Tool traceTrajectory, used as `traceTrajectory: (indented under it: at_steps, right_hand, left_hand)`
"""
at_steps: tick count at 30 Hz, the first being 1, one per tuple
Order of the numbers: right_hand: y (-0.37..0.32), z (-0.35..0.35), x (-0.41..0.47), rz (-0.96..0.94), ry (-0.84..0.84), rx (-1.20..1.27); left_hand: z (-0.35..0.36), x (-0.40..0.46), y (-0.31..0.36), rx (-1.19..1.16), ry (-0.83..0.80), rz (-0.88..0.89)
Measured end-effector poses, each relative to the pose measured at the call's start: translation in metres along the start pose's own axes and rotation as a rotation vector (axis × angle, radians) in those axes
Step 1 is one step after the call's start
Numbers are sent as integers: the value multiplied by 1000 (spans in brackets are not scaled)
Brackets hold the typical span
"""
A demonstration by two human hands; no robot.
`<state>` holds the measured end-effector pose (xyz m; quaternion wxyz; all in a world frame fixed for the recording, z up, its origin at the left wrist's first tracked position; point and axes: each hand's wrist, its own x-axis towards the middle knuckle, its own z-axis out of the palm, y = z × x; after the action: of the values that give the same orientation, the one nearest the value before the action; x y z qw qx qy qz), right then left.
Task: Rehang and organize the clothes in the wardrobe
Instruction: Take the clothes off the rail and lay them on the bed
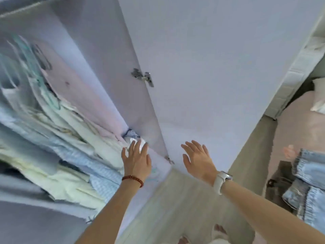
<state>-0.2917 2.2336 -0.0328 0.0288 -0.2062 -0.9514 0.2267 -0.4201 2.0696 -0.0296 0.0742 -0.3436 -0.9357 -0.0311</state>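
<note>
A tall, plain white wardrobe door (219, 67) stood open and filled the middle and upper right of the view, seen steeply from above. To its left lay the white wardrobe interior (79, 41), with a flat inner side panel running down to the door's edge. A row of hanging clothes (52, 138) in pale blue, cream, mint and pink crowded the left side of that interior, blurred and pressed close together. Below, a light grey wood-look floor (175, 208) ran under the door. At the right edge lay a bed with a dusty pink cover (299, 120) and a white padded frame, with folded light blue denim garments (309, 187) near its lower part.

The person's left hand (136, 160), a dark red bead bracelet (133, 179) at its wrist, reached flat toward the rightmost clothes where they met the wardrobe's edge, fingers straight and relaxed, grasping nothing. The right hand (197, 159), with a white wristwatch (222, 180), was spread open with fingers extended near the door's lower inner face; contact could not be told. Two small metal hinges showed on the door, the upper hinge (142, 76) clearest.
</note>
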Motion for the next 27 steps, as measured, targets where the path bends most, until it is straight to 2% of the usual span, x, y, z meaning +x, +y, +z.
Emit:
traceTrajectory:
  at_steps: [3, 6, 12, 15, 18, 21, 23, 25, 27]
  right_hand:
    - [-53, 5, 39, -149, 25, -12]
    - [-107, 4, 78, -283, 66, 101]
    - [-233, -21, 168, -467, 46, 434]
    - [-292, -36, 217, -478, -50, 690]
    - [-336, -46, 262, -419, -172, 838]
    - [-357, -40, 295, -407, -300, 785]
    - [-360, -32, 310, -427, -327, 727]
    - [-358, -26, 322, -478, -242, 678]
    - [-353, -28, 331, -531, -57, 587]
  left_hand:
    - [-31, 0, -65, 18, 90, -133]
    - [-60, 0, -118, 13, 216, -259]
    - [-115, 23, -193, 54, 481, -367]
    - [-135, 49, -212, 78, 565, -391]
    - [-142, 79, -220, 160, 534, -368]
    - [-134, 102, -225, 248, 425, -364]
    - [-126, 106, -228, 267, 398, -357]
    - [-121, 104, -233, 271, 408, -367]
    - [-117, 101, -238, 266, 418, -396]
